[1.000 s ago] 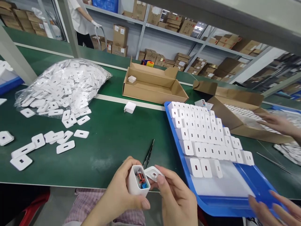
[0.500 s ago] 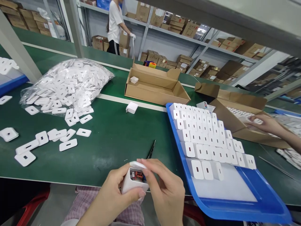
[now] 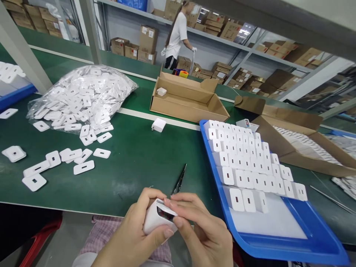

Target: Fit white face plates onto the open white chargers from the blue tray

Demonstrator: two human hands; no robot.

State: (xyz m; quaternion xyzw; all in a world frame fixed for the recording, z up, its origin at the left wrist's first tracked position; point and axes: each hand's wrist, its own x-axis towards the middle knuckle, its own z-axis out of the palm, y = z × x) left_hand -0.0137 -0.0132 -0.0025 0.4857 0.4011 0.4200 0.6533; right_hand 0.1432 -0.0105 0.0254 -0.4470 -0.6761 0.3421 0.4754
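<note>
My left hand (image 3: 139,230) wraps round a white charger housing (image 3: 152,220), its opening tilted up and to the right. The fingers of my right hand (image 3: 200,226) pinch a white cover plate (image 3: 166,208), which lies at a slant over that opening. A dark gap along the plate's near edge shows a little of the inside. Just beyond my hands, black tweezers (image 3: 180,180) lie on the green table. More white cover plates (image 3: 83,167) are scattered to the left, in front of a clear bag (image 3: 83,96) full of them.
To the right, a blue tray (image 3: 250,250) holds rows of white chargers (image 3: 241,163). A single charger (image 3: 158,125) lies mid-table before an open cardboard box (image 3: 189,105). Another open box (image 3: 300,141) with white pieces stands at the right. A person (image 3: 178,35) walks by the shelves behind.
The cover plate has come down over the housing's opening, hiding most of the orange parts inside. The co-worker's hand has left the right box, and the walking person has moved right.
</note>
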